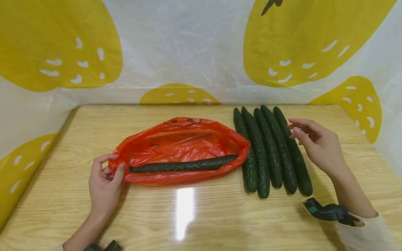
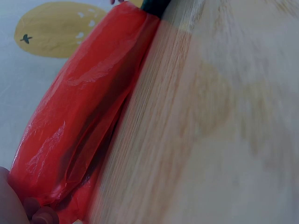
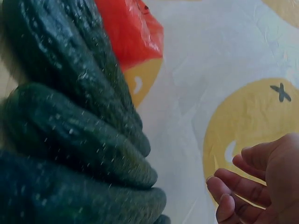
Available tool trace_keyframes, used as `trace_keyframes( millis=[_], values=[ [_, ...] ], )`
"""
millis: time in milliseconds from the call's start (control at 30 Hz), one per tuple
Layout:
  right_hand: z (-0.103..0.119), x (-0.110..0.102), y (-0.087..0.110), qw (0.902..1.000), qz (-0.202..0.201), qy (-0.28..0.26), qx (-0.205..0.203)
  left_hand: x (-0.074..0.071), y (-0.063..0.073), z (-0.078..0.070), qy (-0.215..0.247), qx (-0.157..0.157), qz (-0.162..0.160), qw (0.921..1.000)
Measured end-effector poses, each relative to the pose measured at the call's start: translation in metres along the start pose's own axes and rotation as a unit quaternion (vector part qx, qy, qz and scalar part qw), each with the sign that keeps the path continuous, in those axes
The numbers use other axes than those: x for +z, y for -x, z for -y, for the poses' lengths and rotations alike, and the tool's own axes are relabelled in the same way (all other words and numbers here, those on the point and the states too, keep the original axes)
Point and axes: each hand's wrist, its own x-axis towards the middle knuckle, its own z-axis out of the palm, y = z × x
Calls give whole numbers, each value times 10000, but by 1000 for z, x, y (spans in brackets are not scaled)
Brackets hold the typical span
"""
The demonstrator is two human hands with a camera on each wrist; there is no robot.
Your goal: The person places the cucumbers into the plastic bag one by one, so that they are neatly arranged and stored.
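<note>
A red plastic bag lies on its side with its mouth spread wide, and one dark green cucumber rests lengthwise inside along the near edge. My left hand pinches the bag's gathered left end between thumb and fingers; the left wrist view shows the bag's smooth red side. To the right of the bag, several cucumbers lie side by side, the leftmost touching the bag. Over the right edge of this row, my right hand hovers beside the rightmost cucumber, its fingers loosely bent and holding nothing.
The wood-grain table reaches back to a white sheet with large yellow fruit prints, which also hangs at both sides. A dark wrist device sits on the right forearm by the sleeve.
</note>
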Motion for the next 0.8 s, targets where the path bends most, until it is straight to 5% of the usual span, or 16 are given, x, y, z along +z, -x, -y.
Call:
trace_keyframes(
  millis=[567,800],
  values=[
    [-27,-3,18,9967,-23,-195,782,0,1,1,-81,-56,-43,9999],
    [-37,0,27,9926,316,90,1166,0,1,0,-131,-102,-76,9998]
  ],
)
